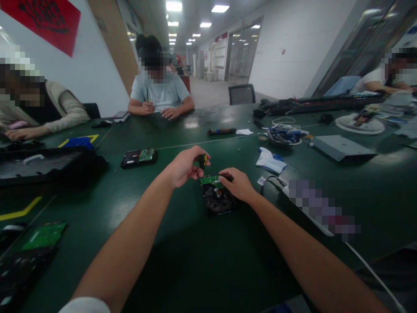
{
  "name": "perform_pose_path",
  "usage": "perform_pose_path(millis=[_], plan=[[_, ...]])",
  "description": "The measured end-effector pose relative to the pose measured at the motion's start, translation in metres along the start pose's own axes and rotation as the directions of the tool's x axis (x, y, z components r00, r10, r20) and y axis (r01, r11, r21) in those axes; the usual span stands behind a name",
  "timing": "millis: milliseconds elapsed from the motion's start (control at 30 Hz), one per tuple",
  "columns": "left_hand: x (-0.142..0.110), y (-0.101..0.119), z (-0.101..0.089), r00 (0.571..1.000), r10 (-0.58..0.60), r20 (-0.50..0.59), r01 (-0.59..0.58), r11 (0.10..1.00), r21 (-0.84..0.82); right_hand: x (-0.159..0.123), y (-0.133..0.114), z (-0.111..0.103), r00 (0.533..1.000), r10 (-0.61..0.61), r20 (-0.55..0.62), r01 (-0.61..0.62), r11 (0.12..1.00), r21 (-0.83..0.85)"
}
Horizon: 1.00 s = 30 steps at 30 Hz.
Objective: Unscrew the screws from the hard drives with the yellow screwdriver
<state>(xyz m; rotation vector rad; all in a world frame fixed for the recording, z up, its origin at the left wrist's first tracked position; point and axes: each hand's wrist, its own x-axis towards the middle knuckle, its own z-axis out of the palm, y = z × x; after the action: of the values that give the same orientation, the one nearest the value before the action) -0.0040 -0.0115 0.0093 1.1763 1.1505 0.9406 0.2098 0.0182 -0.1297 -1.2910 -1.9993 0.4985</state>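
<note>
A hard drive (220, 199) lies on the green table in front of me, its underside up, with a green circuit board (211, 181) at the far end. My left hand (187, 166) is over the drive's far left corner, its fingers closed round a short black-and-yellow screwdriver (203, 161); the tip is hard to see. On the far right side of the drive, my right hand (239, 184) grips its edge, thumb and fingers at the board. Some of that edge is hidden by the hand.
Another hard drive (138, 157) lies to the left, beyond a black tray-like casing (42, 167). On the right are a power strip (312, 208), a white-and-blue glove (270, 161), a grey metal box (342, 147) and a cable bundle (285, 134). Other people sit around the table.
</note>
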Motion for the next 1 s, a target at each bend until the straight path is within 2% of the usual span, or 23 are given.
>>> perform_pose_path(millis=[67,133,400,600,867,1000], plan=[[0.0012,-0.0001,-0.0016,0.997,-0.055,0.045,0.058,0.996,-0.062,-0.0001,-0.0001,0.0,1.0,0.002,0.001,-0.002,1.0,0.003],[0.0024,-0.0004,-0.0036,0.997,-0.062,0.05,0.066,0.995,-0.074,-0.0003,-0.0002,0.0,1.0,0.002,0.001,-0.002,1.0,0.011],[0.0001,0.0032,-0.0086,0.999,-0.039,-0.035,0.041,0.998,0.052,-0.0006,-0.0015,-0.0013,1.0,0.002,0.002,-0.002,1.0,0.005],[0.0014,0.0023,-0.0062,0.997,-0.069,-0.045,0.067,0.997,-0.038,-0.0005,-0.0008,-0.0011,1.0,0.001,0.008,-0.001,1.0,0.005],[0.0022,-0.0008,-0.0065,0.991,0.056,-0.125,-0.042,0.992,0.116,-0.001,0.001,-0.0004,1.0,-0.003,0.002,0.003,1.0,-0.008],[0.0029,-0.0023,-0.0047,0.997,-0.011,-0.073,0.012,1.0,0.017,-0.0009,0.0018,0.0,1.0,-0.012,0.003,0.012,1.0,-0.003]])
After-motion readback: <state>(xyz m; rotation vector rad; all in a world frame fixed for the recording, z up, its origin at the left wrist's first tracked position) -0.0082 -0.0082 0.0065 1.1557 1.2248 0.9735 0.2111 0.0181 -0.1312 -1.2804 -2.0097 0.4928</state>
